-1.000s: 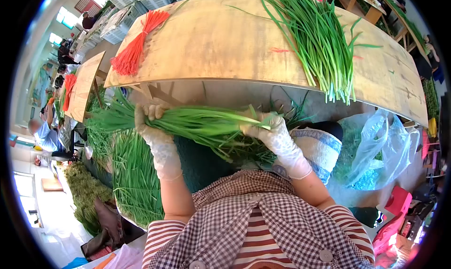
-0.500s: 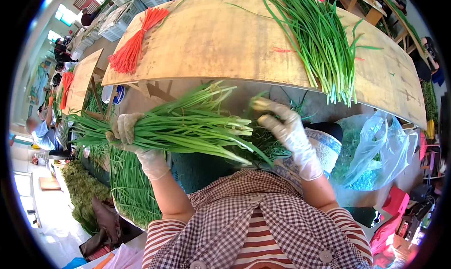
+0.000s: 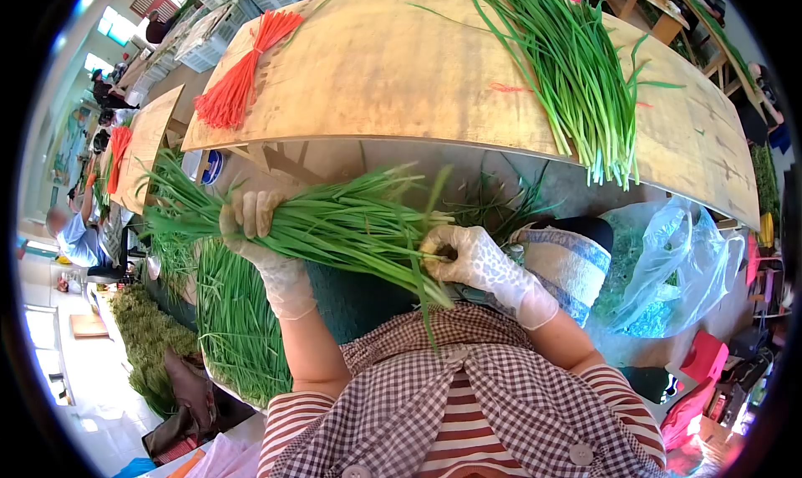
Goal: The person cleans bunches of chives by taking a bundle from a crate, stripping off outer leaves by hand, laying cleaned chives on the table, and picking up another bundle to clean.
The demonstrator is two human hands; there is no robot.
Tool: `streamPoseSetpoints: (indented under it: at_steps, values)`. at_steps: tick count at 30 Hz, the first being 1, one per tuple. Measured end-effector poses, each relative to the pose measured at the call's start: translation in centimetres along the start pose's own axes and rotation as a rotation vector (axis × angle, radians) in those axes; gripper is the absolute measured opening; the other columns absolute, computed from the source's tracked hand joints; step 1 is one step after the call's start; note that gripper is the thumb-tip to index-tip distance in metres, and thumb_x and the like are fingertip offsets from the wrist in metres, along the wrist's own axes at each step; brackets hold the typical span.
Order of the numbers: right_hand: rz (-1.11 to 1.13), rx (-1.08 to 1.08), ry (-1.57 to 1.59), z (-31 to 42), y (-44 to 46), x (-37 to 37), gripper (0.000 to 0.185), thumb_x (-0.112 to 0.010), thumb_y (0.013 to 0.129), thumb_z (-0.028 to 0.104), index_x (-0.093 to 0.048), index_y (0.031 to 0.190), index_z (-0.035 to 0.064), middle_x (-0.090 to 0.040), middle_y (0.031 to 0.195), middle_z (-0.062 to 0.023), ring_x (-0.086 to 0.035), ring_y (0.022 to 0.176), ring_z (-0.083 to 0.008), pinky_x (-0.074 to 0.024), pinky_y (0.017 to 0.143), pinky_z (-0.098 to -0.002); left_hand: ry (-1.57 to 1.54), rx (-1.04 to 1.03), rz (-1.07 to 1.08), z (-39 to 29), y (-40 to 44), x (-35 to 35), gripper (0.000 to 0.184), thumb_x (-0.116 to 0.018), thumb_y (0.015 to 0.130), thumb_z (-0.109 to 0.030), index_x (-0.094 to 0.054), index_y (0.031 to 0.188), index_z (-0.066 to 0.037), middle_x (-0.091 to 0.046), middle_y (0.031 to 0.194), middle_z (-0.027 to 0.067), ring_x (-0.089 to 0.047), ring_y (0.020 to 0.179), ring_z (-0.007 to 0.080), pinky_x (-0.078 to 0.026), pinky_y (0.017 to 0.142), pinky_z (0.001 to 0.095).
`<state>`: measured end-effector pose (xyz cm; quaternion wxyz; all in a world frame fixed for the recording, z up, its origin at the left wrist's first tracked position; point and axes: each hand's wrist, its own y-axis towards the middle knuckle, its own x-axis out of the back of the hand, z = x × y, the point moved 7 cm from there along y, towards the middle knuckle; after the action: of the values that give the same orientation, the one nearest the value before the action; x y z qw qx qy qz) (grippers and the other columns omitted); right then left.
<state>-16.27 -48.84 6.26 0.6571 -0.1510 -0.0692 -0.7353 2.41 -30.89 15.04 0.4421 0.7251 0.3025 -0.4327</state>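
My left hand (image 3: 257,227), in a pale thin glove, is wrapped round a bundle of long green leafy stalks (image 3: 342,223) near its leafy end. The bundle lies roughly level above my lap, its pale ends toward the right. At those ends my gloved right hand (image 3: 468,256) pinches some stalks between thumb and fingers. Another pile of green stalks (image 3: 576,85) rests on the wooden table (image 3: 376,68), pale ends over the near edge. A bunch of red ties (image 3: 238,81) lies on the table's left part.
More green stalks (image 3: 242,319) are heaped at my left. A clear plastic bag (image 3: 668,261) is on the right, beside a striped cloth (image 3: 564,269) on my knee. A person (image 3: 79,236) sits at a smaller table (image 3: 142,165) at far left.
My right hand came away from the stalk ends, then moved back left and down onto them. My left hand shifted left, then slightly back right, still round the bundle.
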Motion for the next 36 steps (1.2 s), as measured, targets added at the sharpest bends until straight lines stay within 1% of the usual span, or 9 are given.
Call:
streamPoseSetpoints:
  at_steps: [2, 7, 11, 12, 19, 25, 30, 34, 36]
  values:
    - [-0.076, 0.092, -0.052, -0.2, -0.8, 1.1, 0.016, -0.072, 0.074, 0.007, -0.066, 0.088, 0.0030, -0.068, 0.083, -0.0065, -0.063, 0.078, -0.0128, -0.0514, 0.076, -0.0280, -0.080, -0.037, -0.009, -0.4, -0.5, 0.4, 0.028, -0.056, 0.088, -0.015, -0.040, 0.065, -0.016, -0.039, 0.048, -0.0056, -0.038, 0.042, 0.0078, -0.042, 0.066, 0.0247]
    - [-0.109, -0.187, 0.397, -3.9, -2.8, 5.5, 0.009, -0.076, 0.074, 0.005, -0.070, 0.080, 0.0039, -0.065, 0.074, 0.0000, -0.059, 0.067, -0.0069, -0.0499, 0.061, -0.0220, -0.129, -0.012, 0.073, -0.8, -0.7, -0.4, 0.027, -0.058, 0.085, -0.014, -0.041, 0.064, -0.016, -0.043, 0.044, -0.0048, -0.040, 0.038, 0.0073, -0.042, 0.063, 0.0229]
    - [-0.204, -0.156, 0.689, -7.0, -4.4, 7.5, 0.014, -0.076, 0.073, 0.004, -0.065, 0.081, -0.0002, -0.063, 0.067, -0.0059, -0.056, 0.051, -0.0095, -0.0424, 0.046, -0.0221, -0.185, -0.041, 0.040, -1.8, -0.8, -0.2, 0.029, -0.059, 0.084, -0.013, -0.041, 0.062, -0.016, -0.044, 0.044, -0.0053, -0.041, 0.037, 0.0066, -0.041, 0.055, 0.0201]
    - [-0.244, -0.063, 0.452, -6.0, -5.1, 8.7, 0.013, -0.076, 0.072, 0.004, -0.065, 0.079, 0.0003, -0.065, 0.069, -0.0069, -0.056, 0.053, -0.0096, -0.0425, 0.048, -0.0225, -0.219, -0.044, 0.039, -2.4, -0.7, -0.1, 0.030, -0.060, 0.084, -0.013, -0.041, 0.061, -0.016, -0.043, 0.044, -0.0055, -0.040, 0.037, 0.0066, -0.040, 0.053, 0.0195]
    - [-0.573, -0.057, 1.288, -17.2, -8.1, 13.6, 0.014, -0.067, 0.080, -0.002, -0.063, 0.092, 0.0033, -0.066, 0.081, -0.0107, -0.059, 0.063, -0.0164, -0.0525, 0.061, -0.0317, -0.222, -0.198, 0.055, -10.0, -0.6, 0.1, 0.029, -0.055, 0.085, -0.009, -0.043, 0.059, -0.016, -0.042, 0.043, -0.0065, -0.040, 0.036, 0.0050, -0.039, 0.046, 0.0199]
    - [-0.462, 0.148, 1.138, -4.7, -6.3, 11.1, 0.014, -0.071, 0.079, 0.003, -0.062, 0.089, 0.0071, -0.065, 0.083, -0.0089, -0.063, 0.073, -0.0165, -0.0557, 0.067, -0.0321, 0.151, -0.166, 0.169, -7.6, -1.2, -5.2, 0.026, -0.058, 0.083, -0.011, -0.044, 0.061, -0.017, -0.040, 0.049, -0.0078, -0.042, 0.048, 0.0064, -0.047, 0.066, 0.0267]
    - [-0.680, 0.470, 0.575, 5.6, -4.8, 9.8, 0.016, -0.072, 0.079, -0.003, -0.061, 0.090, 0.0031, -0.067, 0.094, -0.0129, -0.066, 0.081, -0.0172, -0.0555, 0.069, -0.0274, 1.106, -0.135, 0.041, -0.1, -4.0, -5.8, 0.019, -0.063, 0.082, -0.022, -0.058, 0.069, -0.009, -0.053, 0.062, 0.0005, -0.050, 0.053, 0.0113, -0.049, 0.069, 0.0292]
    - [-0.611, 0.706, 0.277, 10.2, -4.0, 6.8, 0.019, -0.073, 0.077, -0.003, -0.063, 0.092, 0.0033, -0.067, 0.092, -0.0110, -0.066, 0.081, -0.0199, -0.0553, 0.070, -0.0307, 1.052, 0.535, -0.034, 8.8, -5.0, -6.8, 0.021, -0.063, 0.090, -0.021, -0.064, 0.096, -0.001, -0.064, 0.082, 0.0072, -0.060, 0.070, 0.0157, -0.050, 0.066, 0.0289]
    - [-0.537, 0.883, 0.058, 12.5, -4.1, 5.2, 0.025, -0.075, 0.074, -0.002, -0.062, 0.093, 0.0061, -0.067, 0.091, -0.0084, -0.067, 0.079, -0.0211, -0.0547, 0.068, -0.0311, 1.003, 0.468, -0.116, 10.6, -5.2, -5.4, 0.023, -0.064, 0.090, -0.020, -0.064, 0.096, 0.002, -0.067, 0.085, 0.0106, -0.061, 0.070, 0.0160, -0.050, 0.066, 0.0283]
